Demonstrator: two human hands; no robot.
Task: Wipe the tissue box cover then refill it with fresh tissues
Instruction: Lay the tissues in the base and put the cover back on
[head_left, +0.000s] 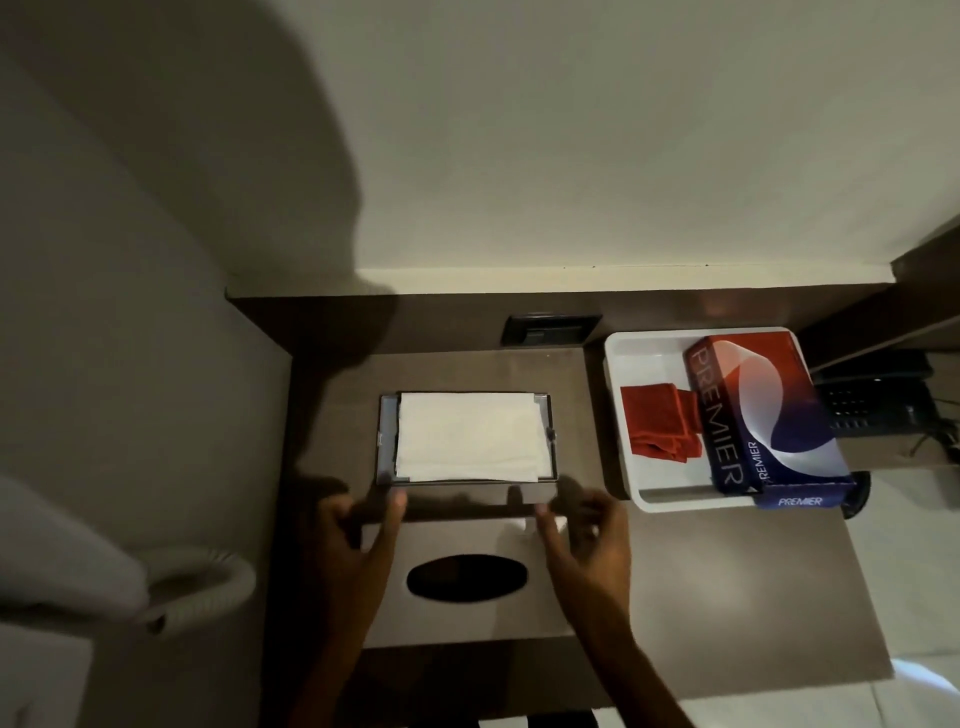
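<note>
A grey metal tissue box cover (467, 613) with a dark oval slot lies near the front of the brown counter, held at its far corners by both hands. My left hand (358, 540) grips the far left corner, my right hand (582, 545) the far right corner. Just beyond the cover sits its flat base tray (387, 436), carrying a stack of white tissues (470, 436). A red cloth (657, 428) lies folded in a white tub (623, 353) at the right, next to a red and blue Premier tissue carton (763, 415).
A dark socket plate (550, 328) is set in the counter's back upstand. A black telephone (872, 400) stands right of the tub. A white coiled hose (208, 587) hangs at the left. The counter's front edge runs just below the cover.
</note>
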